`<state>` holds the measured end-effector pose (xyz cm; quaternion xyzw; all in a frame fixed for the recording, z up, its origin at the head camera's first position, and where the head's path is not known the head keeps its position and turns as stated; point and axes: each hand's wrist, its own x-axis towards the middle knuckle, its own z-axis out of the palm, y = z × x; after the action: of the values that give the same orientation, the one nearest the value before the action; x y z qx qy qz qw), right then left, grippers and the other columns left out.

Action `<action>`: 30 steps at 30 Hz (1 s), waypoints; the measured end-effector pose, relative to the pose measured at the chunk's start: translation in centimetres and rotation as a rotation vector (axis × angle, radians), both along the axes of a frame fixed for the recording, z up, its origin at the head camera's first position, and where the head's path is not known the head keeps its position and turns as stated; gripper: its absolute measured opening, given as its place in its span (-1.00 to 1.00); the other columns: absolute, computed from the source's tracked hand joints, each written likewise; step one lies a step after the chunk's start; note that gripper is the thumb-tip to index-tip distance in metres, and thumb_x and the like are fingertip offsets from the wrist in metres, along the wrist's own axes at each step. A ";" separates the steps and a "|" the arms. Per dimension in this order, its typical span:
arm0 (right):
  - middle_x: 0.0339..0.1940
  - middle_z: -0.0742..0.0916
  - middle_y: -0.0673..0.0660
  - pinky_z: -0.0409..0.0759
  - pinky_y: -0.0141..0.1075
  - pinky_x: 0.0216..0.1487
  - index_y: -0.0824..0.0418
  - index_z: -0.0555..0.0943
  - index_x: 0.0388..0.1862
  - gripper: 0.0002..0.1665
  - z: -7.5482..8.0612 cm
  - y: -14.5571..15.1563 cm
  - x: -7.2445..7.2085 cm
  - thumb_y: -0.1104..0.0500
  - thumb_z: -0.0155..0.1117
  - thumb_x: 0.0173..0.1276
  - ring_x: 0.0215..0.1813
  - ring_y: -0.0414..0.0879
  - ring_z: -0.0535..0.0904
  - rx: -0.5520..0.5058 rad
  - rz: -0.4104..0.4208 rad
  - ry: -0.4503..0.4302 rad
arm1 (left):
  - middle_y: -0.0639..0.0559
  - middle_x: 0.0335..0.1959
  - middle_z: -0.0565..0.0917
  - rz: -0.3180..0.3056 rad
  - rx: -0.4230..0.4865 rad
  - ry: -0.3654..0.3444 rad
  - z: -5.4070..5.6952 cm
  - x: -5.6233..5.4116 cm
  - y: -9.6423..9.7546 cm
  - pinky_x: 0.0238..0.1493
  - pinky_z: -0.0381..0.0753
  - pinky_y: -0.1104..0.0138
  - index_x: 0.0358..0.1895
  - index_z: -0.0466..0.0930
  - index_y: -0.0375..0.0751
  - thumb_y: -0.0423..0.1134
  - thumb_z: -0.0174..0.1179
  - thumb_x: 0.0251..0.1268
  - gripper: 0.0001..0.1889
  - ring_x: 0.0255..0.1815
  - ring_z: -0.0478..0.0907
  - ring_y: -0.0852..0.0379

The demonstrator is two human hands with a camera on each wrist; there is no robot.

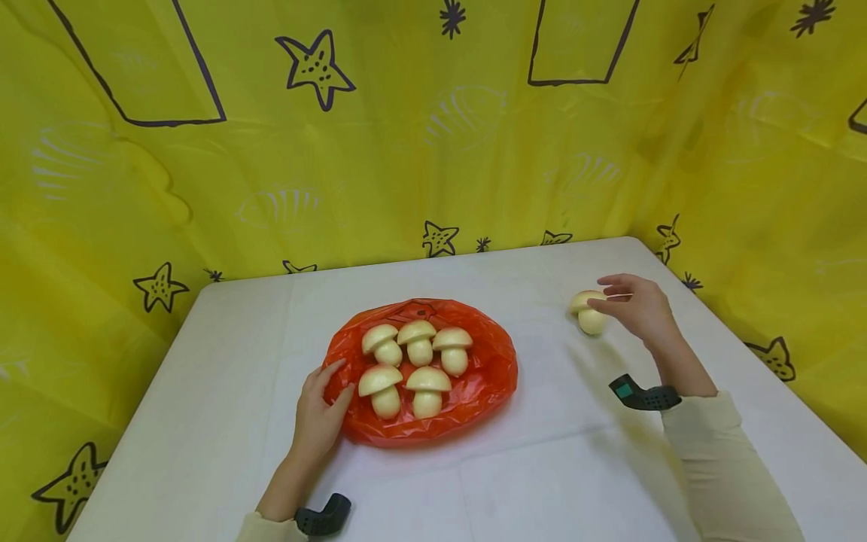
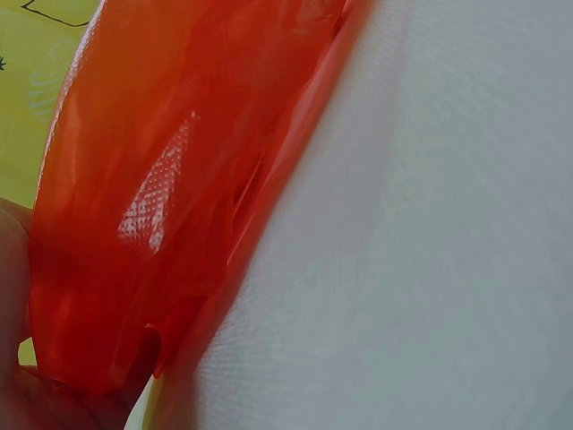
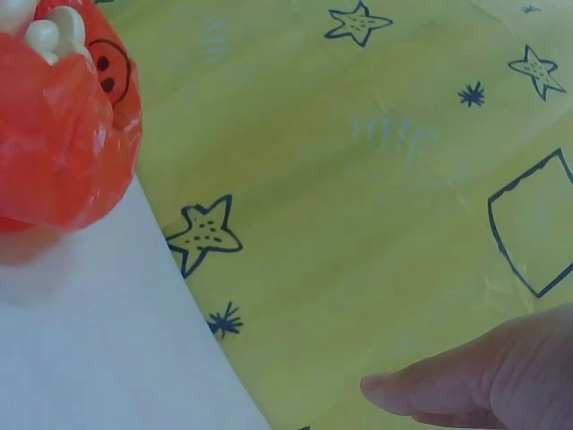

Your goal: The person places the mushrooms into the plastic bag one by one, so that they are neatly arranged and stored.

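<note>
Five toy mushrooms, cream with a pinkish blush on the caps, among them one mushroom [image 1: 381,390] at the front left, lie in two rows inside a red plastic bag [image 1: 491,380] spread into a bowl shape. My left hand [image 1: 318,410] rests at the bag's left rim, fingers and thumb apart over its edge. In the left wrist view the bag's side [image 2: 161,179] fills the space beside that hand. Off to the right, a lone mushroom [image 1: 592,322] is on the table; my right hand [image 1: 640,305] is beside it, thumb overlapping the cap, fingers spread above.
The white table [image 1: 223,376] has a yellow curtain [image 1: 379,165] with starfish drawings behind it and along both sides. Each wrist wears a dark band, such as the right band [image 1: 643,395].
</note>
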<state>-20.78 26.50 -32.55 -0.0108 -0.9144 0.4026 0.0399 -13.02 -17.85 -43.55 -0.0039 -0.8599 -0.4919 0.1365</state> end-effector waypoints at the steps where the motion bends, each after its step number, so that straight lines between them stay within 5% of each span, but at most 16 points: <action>1: 0.05 0.48 0.47 0.42 0.12 0.01 0.45 0.38 0.18 -0.35 -0.1 0.1 -0.1 0.03 0.23 0.26 0.07 0.31 0.40 0.002 -0.002 0.005 | -0.32 0.13 0.34 0.000 -0.001 0.000 0.0 0.0 0.0 0.13 0.31 -0.09 0.17 0.42 -0.29 -0.36 0.15 0.21 -0.58 0.15 0.29 -0.23; 21: 0.04 0.47 0.50 0.39 0.11 0.01 0.48 0.37 0.15 -0.35 -2.0 2.0 -1.6 0.04 0.24 0.25 0.07 0.33 0.34 0.046 -0.056 -0.044 | -0.33 0.14 0.34 -0.004 -0.011 -0.006 0.1 0.0 0.0 0.12 0.32 -0.10 0.17 0.42 -0.29 -0.35 0.14 0.22 -0.58 0.15 0.28 -0.23; 30: 0.05 0.46 0.51 0.33 0.16 0.04 0.49 0.39 0.12 -0.41 -2.9 2.0 -2.6 0.14 0.26 0.22 0.12 0.38 0.28 0.117 -0.020 -0.017 | -0.32 0.14 0.34 -0.004 -0.010 -0.011 0.1 0.0 0.0 0.12 0.32 -0.10 0.17 0.42 -0.29 -0.35 0.14 0.22 -0.58 0.16 0.28 -0.23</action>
<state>-23.41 28.50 -35.42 -0.0208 -0.9366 0.3478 0.0367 -12.99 -17.86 -43.46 -0.0037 -0.8630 -0.4880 0.1307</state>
